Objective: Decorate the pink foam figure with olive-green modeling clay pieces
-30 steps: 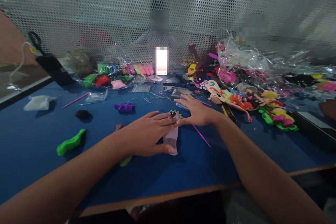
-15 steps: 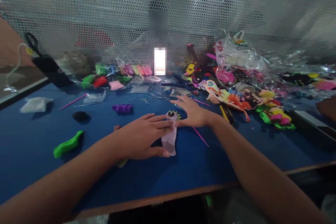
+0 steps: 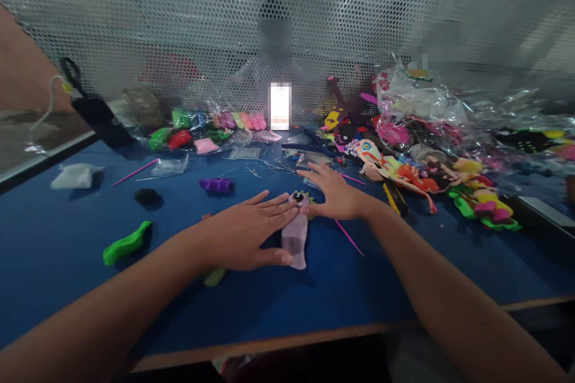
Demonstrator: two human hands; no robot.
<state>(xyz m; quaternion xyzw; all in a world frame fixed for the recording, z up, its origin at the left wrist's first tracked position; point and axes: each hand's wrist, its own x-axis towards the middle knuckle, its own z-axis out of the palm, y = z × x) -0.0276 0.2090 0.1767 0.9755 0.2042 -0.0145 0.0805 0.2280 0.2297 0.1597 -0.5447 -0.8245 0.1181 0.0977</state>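
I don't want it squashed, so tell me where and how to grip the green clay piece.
Pinch the green clay piece lightly across its thicker near half, coming from above, thumb and finger on its long sides. It lies on the blue table, slanting, and narrows toward its far end, which would probably bend more easily.

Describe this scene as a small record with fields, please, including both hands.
Left hand: left hand open, fingers over lilac clay figure
Right hand: right hand open, thumb near the figure's spiky edge
Figure: one dark eye, yellow-green spikes
Left side: green clay lump, black lump, purple clay lump
Right side: pink stick
Surface: blue table
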